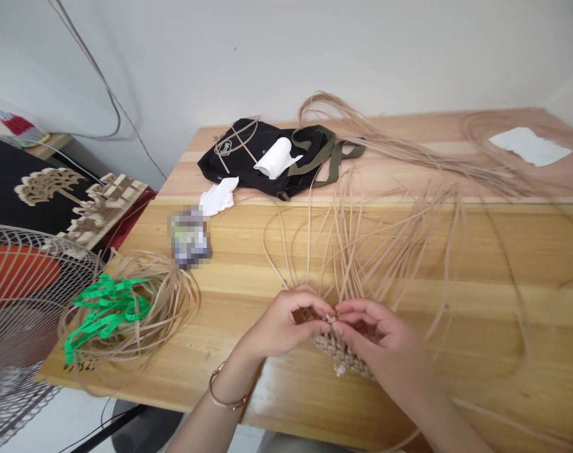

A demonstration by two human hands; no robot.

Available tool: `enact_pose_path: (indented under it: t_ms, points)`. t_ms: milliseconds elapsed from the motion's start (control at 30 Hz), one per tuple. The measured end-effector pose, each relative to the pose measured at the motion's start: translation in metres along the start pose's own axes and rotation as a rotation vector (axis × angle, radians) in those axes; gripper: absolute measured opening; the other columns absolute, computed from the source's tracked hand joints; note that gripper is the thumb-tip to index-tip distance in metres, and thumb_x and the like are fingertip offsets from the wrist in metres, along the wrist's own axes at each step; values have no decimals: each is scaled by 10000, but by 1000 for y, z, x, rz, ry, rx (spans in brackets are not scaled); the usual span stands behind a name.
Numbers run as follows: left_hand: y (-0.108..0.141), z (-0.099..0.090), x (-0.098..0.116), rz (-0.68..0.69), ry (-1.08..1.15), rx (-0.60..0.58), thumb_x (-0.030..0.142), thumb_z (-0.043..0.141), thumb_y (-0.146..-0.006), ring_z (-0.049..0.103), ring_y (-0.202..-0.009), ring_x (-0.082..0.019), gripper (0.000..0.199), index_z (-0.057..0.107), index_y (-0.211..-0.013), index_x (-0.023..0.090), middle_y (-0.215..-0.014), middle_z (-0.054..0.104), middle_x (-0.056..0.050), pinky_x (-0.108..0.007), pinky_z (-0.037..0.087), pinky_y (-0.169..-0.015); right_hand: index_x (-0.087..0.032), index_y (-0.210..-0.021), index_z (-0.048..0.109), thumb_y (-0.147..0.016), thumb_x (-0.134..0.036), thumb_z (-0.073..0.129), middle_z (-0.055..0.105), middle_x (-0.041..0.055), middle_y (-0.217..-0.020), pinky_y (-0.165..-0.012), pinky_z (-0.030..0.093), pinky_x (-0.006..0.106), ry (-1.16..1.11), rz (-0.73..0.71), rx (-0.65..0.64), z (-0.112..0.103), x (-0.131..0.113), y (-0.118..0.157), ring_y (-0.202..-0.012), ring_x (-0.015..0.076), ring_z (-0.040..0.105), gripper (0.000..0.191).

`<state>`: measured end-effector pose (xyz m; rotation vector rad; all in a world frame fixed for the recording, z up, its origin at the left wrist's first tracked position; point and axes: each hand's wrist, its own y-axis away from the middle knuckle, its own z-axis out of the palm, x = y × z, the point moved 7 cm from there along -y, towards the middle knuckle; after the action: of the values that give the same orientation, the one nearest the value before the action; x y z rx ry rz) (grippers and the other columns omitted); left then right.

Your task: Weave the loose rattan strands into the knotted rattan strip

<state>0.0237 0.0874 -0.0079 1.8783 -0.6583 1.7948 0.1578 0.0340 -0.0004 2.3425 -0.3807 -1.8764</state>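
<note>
A partly woven piece of tan rattan (340, 357) lies near the front of the wooden table, its long loose strands (350, 251) fanning out toward the back. My left hand (291, 321) comes from the left, thumb and forefinger pinched on the weaving's upper edge. Right beside it, my right hand (374, 333) pinches the same spot, so the fingertips of both hands nearly meet over a small knot of strand. A small white tuft (339, 370) sticks out below the hands. Part of the woven piece is hidden behind my right hand.
A coil of rattan (173, 302) with a green tape measure (109, 305) lies at left, near a fan's wire guard (17, 283). Behind are a black bag (249, 151), a white paper roll (277, 157), a blurred packet (189, 238) and a rattan bundle (409, 148).
</note>
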Motion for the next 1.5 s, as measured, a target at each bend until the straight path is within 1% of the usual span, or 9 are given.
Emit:
enact_pose_path:
  t_ms: [200,400,567,767,933,1100,1267,1400,1500]
  points:
    - [1,0,-2,-40,4,-10,199,733,-744,609,-738,-140,140,690,-861,137,-794,632,-40,-264,487,-687,-234,-772,721,-752,-266,662,731,10,-737,-597,536,271,59,-70,-37,1,-4,-4,-654,173,669,70]
    - [0,2,-4,-70,-3,10,212,724,-743,586,-709,-128,118,678,-818,134,-772,610,-30,-249,476,-653,-231,-806,677,-837,-251,577,615,13,-738,-534,439,265,436,-262,-124,4,-28,-6,-620,154,572,106]
    - [-1,6,-2,-76,-31,-10,160,701,-726,585,-718,-136,52,679,-764,131,-766,626,-39,-248,461,-647,-204,-660,611,-722,-114,593,574,7,-638,-540,348,275,709,-95,-218,10,-36,-15,-615,173,524,110]
    - [0,7,-3,-83,-22,29,164,708,-707,581,-710,-141,63,663,-731,127,-762,629,-40,-258,452,-646,-204,-567,516,-735,-166,494,493,-37,-528,-457,282,242,595,11,-378,17,-31,-27,-506,121,441,174]
    - [-1,11,-4,-88,-26,-6,180,751,-680,565,-683,-138,100,686,-708,110,-743,604,-32,-262,443,-621,-209,-515,406,-792,-244,464,394,-52,-489,-447,242,249,520,61,-519,18,-28,-32,-469,104,358,285]
    - [-2,11,-1,-53,-15,1,151,737,-702,585,-716,-150,66,686,-711,110,-751,631,-42,-275,466,-661,-205,-636,529,-854,-345,487,509,-31,-579,-471,297,245,442,93,-625,14,-42,-35,-514,112,433,263]
    - [-3,12,4,4,37,-12,116,728,-711,630,-768,-157,51,677,-710,121,-797,690,-57,-274,497,-715,-189,-643,559,-868,-318,488,594,-4,-647,-559,360,264,379,75,-623,13,-52,-39,-581,123,492,269]
    - [-3,11,4,10,48,-9,160,737,-728,638,-761,-170,66,688,-712,119,-764,694,-62,-295,504,-729,-189,-604,536,-846,-286,510,532,-33,-545,-509,329,252,309,85,-589,18,-55,-41,-507,107,452,263]
    - [-3,10,5,14,53,-24,212,728,-753,650,-780,-180,95,693,-737,124,-788,707,-65,-301,512,-735,-191,-517,474,-878,-332,467,486,-39,-505,-529,369,250,212,117,-625,21,-58,-40,-478,93,438,388]
